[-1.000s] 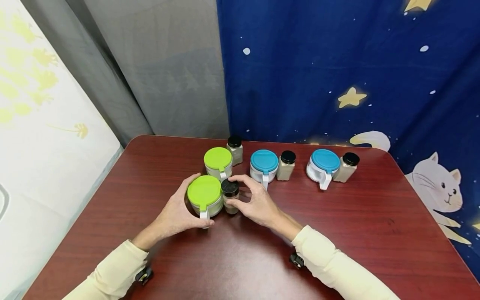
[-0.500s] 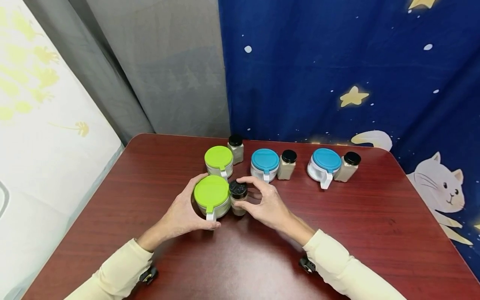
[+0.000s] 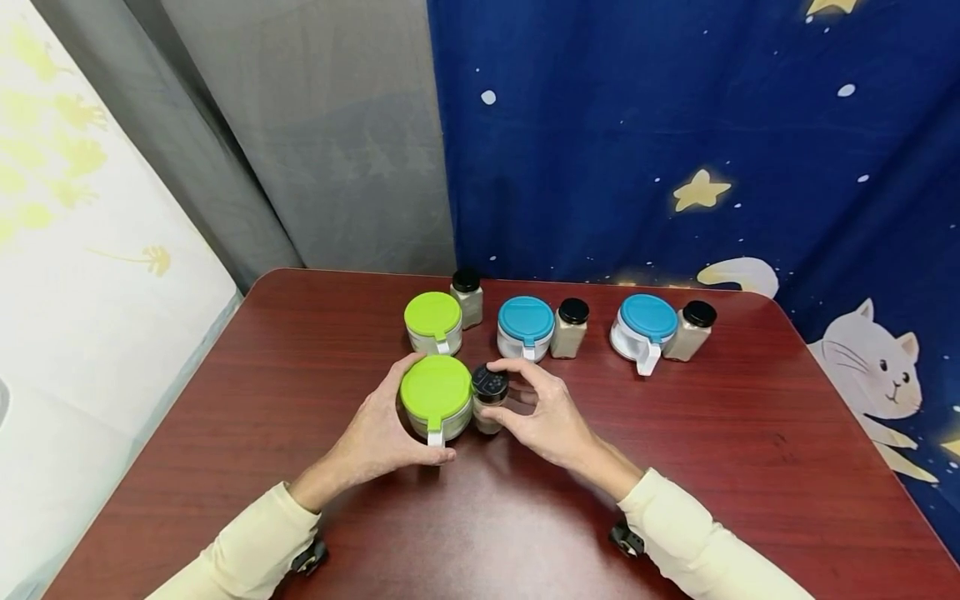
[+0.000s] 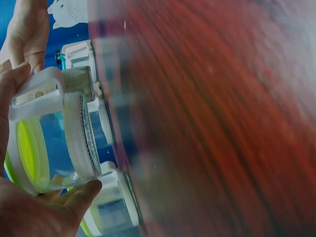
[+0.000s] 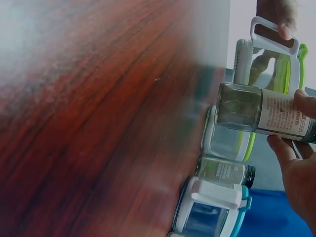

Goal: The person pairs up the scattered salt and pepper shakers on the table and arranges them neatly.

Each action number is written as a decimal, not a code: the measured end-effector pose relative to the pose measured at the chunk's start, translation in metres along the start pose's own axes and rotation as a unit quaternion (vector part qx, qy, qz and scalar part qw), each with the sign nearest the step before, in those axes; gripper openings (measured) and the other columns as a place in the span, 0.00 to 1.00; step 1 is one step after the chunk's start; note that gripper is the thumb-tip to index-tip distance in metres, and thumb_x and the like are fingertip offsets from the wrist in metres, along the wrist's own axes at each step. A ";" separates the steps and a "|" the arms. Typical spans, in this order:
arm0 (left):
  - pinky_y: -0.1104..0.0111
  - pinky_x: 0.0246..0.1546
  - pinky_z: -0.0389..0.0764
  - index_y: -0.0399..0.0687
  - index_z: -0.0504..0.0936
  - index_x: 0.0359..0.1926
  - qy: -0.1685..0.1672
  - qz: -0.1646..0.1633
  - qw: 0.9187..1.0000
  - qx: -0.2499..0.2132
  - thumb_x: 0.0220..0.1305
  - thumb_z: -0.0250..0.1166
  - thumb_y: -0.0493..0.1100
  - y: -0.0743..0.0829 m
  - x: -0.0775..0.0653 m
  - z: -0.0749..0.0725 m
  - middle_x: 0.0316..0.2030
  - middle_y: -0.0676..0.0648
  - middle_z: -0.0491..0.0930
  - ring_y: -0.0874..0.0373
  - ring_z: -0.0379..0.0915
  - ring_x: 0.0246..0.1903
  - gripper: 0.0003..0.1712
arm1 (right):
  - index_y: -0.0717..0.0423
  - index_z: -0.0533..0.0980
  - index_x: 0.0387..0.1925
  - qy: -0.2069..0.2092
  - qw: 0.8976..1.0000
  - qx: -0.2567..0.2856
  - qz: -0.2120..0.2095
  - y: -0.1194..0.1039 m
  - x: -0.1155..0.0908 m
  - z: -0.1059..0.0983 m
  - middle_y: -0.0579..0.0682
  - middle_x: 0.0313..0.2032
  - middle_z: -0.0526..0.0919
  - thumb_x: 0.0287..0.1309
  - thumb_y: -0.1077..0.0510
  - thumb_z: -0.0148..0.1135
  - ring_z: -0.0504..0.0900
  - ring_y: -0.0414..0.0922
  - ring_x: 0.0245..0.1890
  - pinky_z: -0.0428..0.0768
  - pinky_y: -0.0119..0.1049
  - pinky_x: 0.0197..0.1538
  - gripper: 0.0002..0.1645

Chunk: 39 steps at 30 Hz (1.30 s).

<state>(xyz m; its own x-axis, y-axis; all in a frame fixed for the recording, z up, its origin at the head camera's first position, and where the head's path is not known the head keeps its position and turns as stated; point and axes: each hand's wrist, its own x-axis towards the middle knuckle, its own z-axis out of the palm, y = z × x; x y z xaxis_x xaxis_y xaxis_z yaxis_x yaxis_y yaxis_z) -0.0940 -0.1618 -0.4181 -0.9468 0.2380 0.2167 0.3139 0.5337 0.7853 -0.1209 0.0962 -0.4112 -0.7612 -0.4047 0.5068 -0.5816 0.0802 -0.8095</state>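
Observation:
My left hand (image 3: 372, 442) grips a clear jar with a lime-green lid (image 3: 437, 388), its fingers round the far side and its thumb at the white handle (image 4: 42, 94). Just to the right, my right hand (image 3: 552, 422) pinches a small glass spice jar (image 5: 240, 106) with a black cap (image 3: 491, 382) between thumb and fingers. A printed label (image 5: 284, 114) wraps the spice jar. The two containers stand upright side by side. Both wrist views show their bases raised off the tabletop.
Along the back of the red-brown table (image 3: 712, 467) stand another green-lidded jar (image 3: 432, 315), two blue-lidded jars (image 3: 526, 320) and several black-capped spice jars (image 3: 569, 329). The second green-lidded jar is right behind the held one. A blue curtain (image 3: 585, 167) hangs behind the table.
Both hands have shifted to the right together, carrying the green-lidded jar and the spice jar slightly nearer to me. The row at the back has kept its places.

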 end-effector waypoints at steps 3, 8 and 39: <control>0.51 0.57 0.74 0.57 0.57 0.76 0.001 0.002 1.000 -0.002 0.29 0.89 0.61 0.002 0.001 0.004 0.57 0.52 0.76 0.57 0.74 0.54 0.73 | 0.58 0.77 0.57 0.005 1.000 0.001 0.006 0.000 -0.003 -0.003 0.53 0.51 0.83 0.48 0.72 0.78 0.84 0.49 0.49 0.83 0.42 0.49 0.33; 0.52 0.57 0.74 0.55 0.57 0.76 -0.003 0.003 1.000 -0.007 0.29 0.89 0.60 0.005 0.001 0.010 0.57 0.52 0.76 0.57 0.74 0.54 0.74 | 0.57 0.77 0.57 0.014 1.000 0.008 0.020 -0.003 -0.008 -0.006 0.53 0.52 0.82 0.49 0.71 0.78 0.85 0.50 0.49 0.82 0.42 0.50 0.32; 0.54 0.56 0.75 0.61 0.58 0.75 -0.011 0.012 1.000 -0.020 0.29 0.90 0.56 0.024 0.010 0.032 0.56 0.55 0.76 0.60 0.75 0.53 0.72 | 0.55 0.78 0.55 0.041 0.998 -0.038 0.039 -0.013 -0.020 -0.032 0.51 0.51 0.83 0.46 0.70 0.80 0.85 0.51 0.48 0.83 0.39 0.48 0.32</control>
<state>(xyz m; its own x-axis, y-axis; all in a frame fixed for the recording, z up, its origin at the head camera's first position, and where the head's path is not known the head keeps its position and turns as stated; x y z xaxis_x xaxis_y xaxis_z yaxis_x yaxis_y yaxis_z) -0.0935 -0.1208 -0.4163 -0.9371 0.2680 0.2238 0.3332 0.4954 0.8022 -0.1072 0.1322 -0.4018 -0.8242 -0.3184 0.4684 -0.5374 0.1783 -0.8243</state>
